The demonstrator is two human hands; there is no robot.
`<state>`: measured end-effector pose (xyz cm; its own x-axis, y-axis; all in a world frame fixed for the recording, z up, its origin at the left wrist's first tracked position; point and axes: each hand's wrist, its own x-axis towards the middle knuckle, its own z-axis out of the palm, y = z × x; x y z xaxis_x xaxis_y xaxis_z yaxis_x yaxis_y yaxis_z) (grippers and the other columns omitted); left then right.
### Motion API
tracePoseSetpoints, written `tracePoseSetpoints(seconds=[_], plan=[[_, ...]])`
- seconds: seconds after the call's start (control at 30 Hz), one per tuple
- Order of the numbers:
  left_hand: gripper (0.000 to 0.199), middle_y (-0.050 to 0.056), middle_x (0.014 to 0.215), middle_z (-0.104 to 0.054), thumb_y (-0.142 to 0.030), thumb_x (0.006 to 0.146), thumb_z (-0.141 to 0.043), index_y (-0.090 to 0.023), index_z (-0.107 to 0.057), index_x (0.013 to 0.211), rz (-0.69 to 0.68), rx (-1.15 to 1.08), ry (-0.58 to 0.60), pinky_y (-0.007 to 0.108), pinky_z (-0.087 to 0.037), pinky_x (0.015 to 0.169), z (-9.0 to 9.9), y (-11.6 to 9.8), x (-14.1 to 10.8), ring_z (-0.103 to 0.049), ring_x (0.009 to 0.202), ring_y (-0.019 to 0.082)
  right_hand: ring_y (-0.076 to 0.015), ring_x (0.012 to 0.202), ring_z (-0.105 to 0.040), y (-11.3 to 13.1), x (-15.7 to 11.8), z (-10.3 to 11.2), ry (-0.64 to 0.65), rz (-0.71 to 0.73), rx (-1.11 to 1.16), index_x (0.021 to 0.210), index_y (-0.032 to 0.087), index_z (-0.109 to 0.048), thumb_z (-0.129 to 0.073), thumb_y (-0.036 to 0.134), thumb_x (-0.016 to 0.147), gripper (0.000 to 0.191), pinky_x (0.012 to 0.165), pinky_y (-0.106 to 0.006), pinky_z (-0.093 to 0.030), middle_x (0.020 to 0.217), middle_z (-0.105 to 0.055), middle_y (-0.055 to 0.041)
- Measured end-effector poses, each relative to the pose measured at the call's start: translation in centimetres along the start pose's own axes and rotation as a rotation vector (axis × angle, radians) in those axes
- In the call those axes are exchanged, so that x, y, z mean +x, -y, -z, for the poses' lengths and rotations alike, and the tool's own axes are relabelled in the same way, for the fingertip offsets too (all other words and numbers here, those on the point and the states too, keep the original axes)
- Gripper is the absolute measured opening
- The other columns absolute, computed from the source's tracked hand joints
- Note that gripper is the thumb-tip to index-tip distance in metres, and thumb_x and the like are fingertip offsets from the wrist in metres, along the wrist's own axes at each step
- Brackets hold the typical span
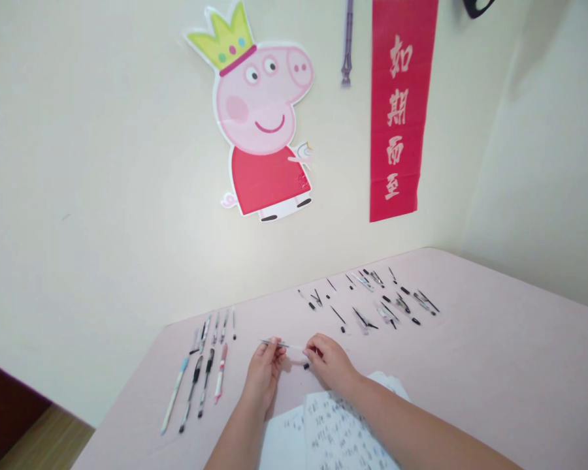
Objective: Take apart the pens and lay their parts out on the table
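My left hand [268, 362] pinches a thin pen refill [295, 346] between thumb and fingers, its dark tip pointing to the left. The pale, see-through end of the refill reaches to the fingertips of my right hand [326, 358], which are closed around it. Just below those fingertips is a small black pen cap [306, 367]. Sheets of handwritten paper [340, 431] lie under my forearms, partly covered by them.
Several whole pens [192, 391] lie in rows on the left of the pink table [494, 365]. Loose pen parts [365, 320], such as refills, caps and barrels, are spread in groups toward the back right. A wall with a pig sticker [269, 176] and red banner [402, 156] stands behind.
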<state>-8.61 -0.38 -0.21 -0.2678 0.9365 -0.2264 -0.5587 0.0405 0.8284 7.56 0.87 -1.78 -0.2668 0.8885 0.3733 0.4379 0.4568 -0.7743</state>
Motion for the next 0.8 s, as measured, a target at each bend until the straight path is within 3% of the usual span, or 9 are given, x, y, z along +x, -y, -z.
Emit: tracePoseSetpoints(seconds=[0.47,0.8], plan=[[0.003,0.000,0.064,-0.061,-0.012,0.075,-0.063,-0.010,-0.061,0.075,-0.038,-0.019,-0.009,0.013,-0.049,0.048,0.2,-0.1,0.1,-0.058,0.051,0.006,-0.0129,0.066,-0.047,0.2,0.0,0.3,0.042,0.058,-0.022,0.070,0.017,-0.059,-0.051,0.016,0.079,0.012,0.062,-0.024,-0.034,0.067,-0.053,0.0008],[0.009,-0.003,0.057,-0.056,-0.013,0.081,-0.052,-0.013,-0.059,0.077,-0.162,-0.101,-0.187,0.012,-0.045,0.046,1.6,-0.9,1.2,-0.053,0.047,0.004,-0.0125,0.063,-0.045,0.2,0.0,0.3,-0.022,-0.001,0.083,0.066,0.018,-0.054,-0.048,0.015,0.075,0.012,0.059,-0.023,-0.034,0.064,-0.050,0.0015]])
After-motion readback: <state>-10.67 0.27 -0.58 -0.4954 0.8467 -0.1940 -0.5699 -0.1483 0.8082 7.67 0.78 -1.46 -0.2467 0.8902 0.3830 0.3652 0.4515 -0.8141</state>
